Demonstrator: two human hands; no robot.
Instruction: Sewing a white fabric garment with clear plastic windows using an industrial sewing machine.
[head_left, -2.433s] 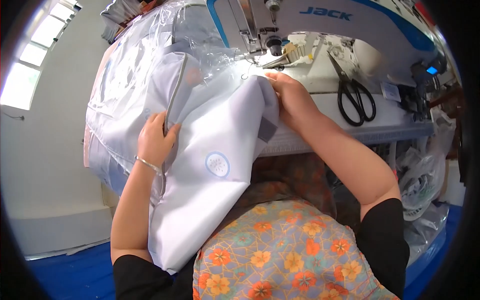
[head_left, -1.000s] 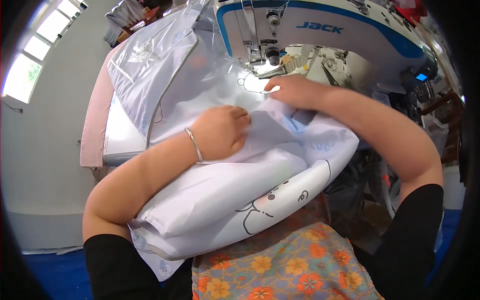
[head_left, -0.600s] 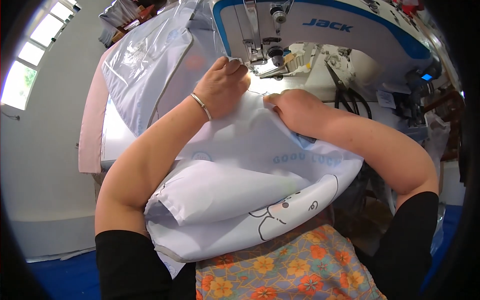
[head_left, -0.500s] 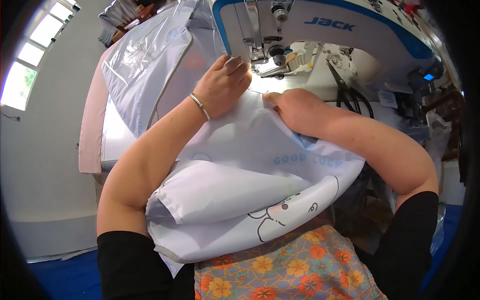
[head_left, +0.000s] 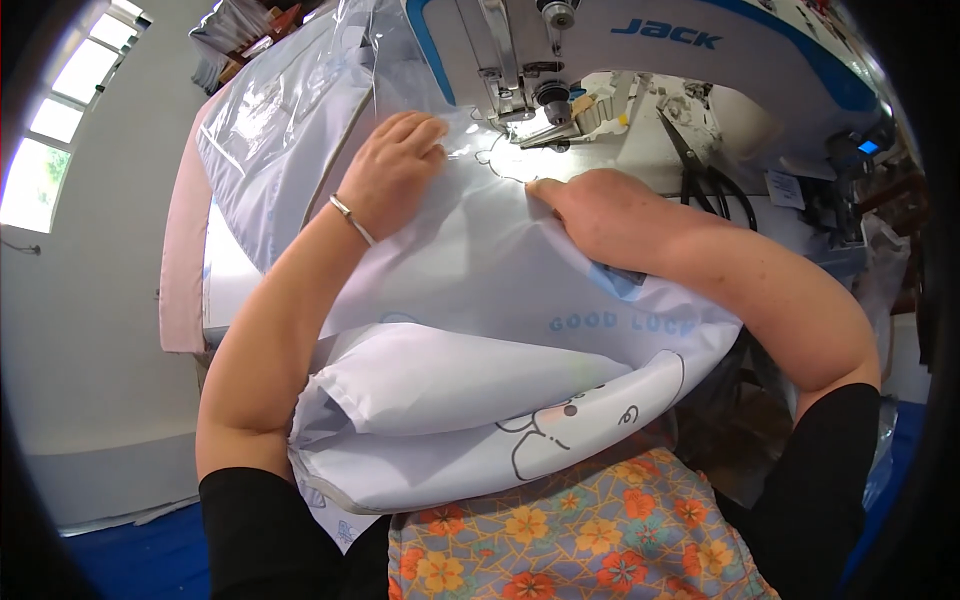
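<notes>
Left hand (head_left: 392,175): drawn back leftward from beside the presser foot (head_left: 513,118) within the last half second; now over the left part of the white cloth (head_left: 450,265), palm down.
Presser foot area: less covered than a moment ago; black curved outline (head_left: 505,168) back in view just beside the foot.
Right hand (head_left: 605,220): nearly unchanged, just in front of the foot, forearm across the right part of the cloth.
Meaning for the work at the sewing machine (head_left: 640,45): probably a smoothing or re-gripping pause, with placement by the foot left to the right hand alone; only a judgement.
Left fingers (head_left: 405,130): half-curled above the cloth; contact or pinch impossible to tell, undersides hidden.
Right fingers (head_left: 541,189): apparently closed on the cloth, tips pointing left toward the black outline; exact pinch hidden.
White cloth: directly under the left fingers, at the right fingertips, then down toward the body in a thick fold above the flowered fabric (head_left: 560,525).
Black scissors (head_left: 708,185): on the surface (head_left: 640,165), behind the right forearm, untouched.
</notes>
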